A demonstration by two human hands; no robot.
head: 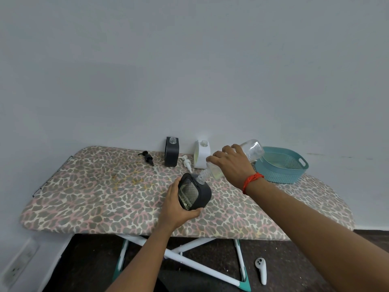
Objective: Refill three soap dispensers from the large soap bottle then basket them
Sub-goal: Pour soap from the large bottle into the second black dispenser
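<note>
The left hand (179, 209) gripped a black soap dispenser (194, 193), tilted just above the ironing board (94, 190). The right hand (231, 165) was wrapped around the large clear bottle (252, 149), tipped neck-down with its mouth at the dispenser's open neck. A second black dispenser (172, 151) and a white dispenser (202, 153) stood uncapped by the wall, with a black pump (147, 158) and a white pump (186, 162) lying near them. A teal basket (282, 165) sat at the right.
</note>
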